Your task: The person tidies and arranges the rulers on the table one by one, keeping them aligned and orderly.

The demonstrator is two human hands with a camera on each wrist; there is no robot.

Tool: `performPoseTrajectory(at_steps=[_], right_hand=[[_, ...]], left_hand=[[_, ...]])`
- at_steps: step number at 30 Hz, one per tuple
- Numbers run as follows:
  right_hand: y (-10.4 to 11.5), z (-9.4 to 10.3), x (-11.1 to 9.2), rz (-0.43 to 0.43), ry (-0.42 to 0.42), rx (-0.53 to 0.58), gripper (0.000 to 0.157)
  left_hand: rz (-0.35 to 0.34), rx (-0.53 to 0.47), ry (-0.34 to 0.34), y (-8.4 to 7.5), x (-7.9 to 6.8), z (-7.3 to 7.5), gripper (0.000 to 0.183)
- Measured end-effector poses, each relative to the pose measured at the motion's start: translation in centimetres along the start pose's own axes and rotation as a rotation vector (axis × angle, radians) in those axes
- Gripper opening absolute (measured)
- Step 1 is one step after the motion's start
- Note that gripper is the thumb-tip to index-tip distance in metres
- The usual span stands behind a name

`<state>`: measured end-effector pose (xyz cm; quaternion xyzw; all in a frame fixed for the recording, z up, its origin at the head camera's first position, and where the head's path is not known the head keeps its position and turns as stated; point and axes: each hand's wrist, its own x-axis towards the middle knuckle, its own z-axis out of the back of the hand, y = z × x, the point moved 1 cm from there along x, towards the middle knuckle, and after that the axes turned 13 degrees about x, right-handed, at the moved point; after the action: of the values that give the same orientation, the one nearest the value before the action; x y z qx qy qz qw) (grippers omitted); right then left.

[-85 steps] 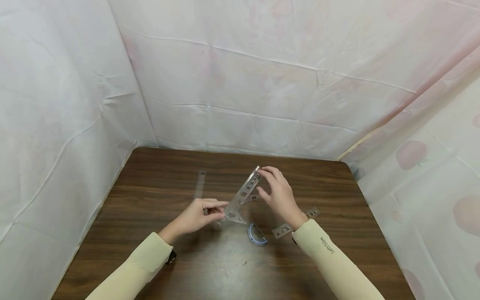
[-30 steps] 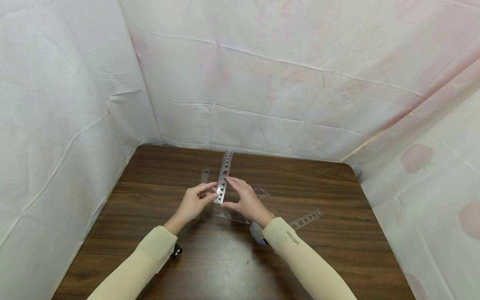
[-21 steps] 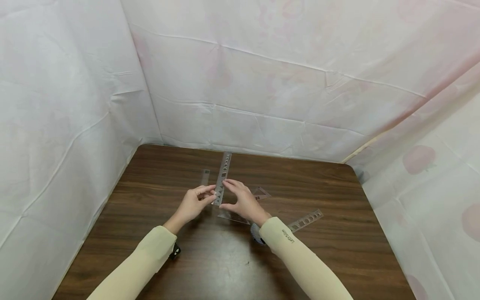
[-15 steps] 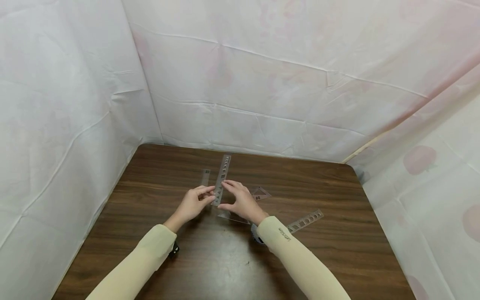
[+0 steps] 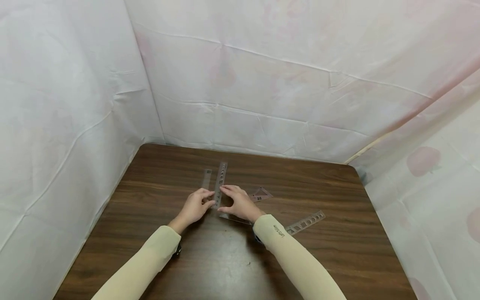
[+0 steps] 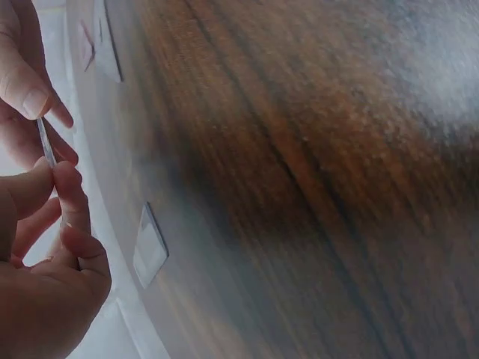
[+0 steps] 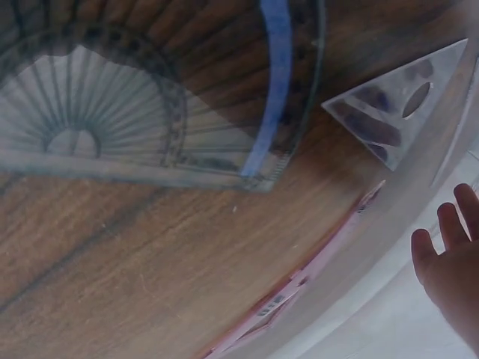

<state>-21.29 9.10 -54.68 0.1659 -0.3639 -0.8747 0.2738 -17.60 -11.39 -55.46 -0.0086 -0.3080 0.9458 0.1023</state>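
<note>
Lower in the frame than half a second earlier, the held ruler (image 5: pixel 220 179) had been shifted slightly; it was seen at the centre of the head view. Its near end was pinched by the left hand (image 5: pixel 196 206) and touched by the right hand (image 5: pixel 241 203), whose grip could not be judged. Farther right on the table (image 5: pixel 356 250), a second ruler (image 5: pixel 305 222) was seen.

By the left wrist view, the held ruler was shown edge-on at left.

By the right wrist view, a protractor (image 7: pixel 172 97) was shown upper left, a clear set square (image 7: pixel 385 120) upper right.
</note>
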Motion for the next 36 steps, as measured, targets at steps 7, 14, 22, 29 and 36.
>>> performPoseTrajectory(at_steps=[7,14,22,29,36], right_hand=[[-0.5,-0.4,0.2,-0.052,0.044,0.0,0.08],[-1.2,-1.0,0.4,-0.028,0.037,-0.109,0.078],[-1.4,-1.1,0.7,-0.019,0.024,-0.197,0.073],[-1.7,-1.7,1.0,-0.015,0.029,-0.311,0.072],[-1.8,-1.9,1.3,-0.01,0.023,-0.327,0.072]], left_hand=[[0.034,0.01,0.016,0.2,0.1,-0.4,0.042],[0.002,0.052,0.042,0.3,-0.2,-0.8,0.044],[-0.046,0.161,0.068,-0.2,-0.2,-1.2,0.046],[-0.09,0.223,0.06,-0.1,-0.2,-1.6,0.051],[-0.113,0.378,0.011,0.4,-0.4,-1.7,0.054]])
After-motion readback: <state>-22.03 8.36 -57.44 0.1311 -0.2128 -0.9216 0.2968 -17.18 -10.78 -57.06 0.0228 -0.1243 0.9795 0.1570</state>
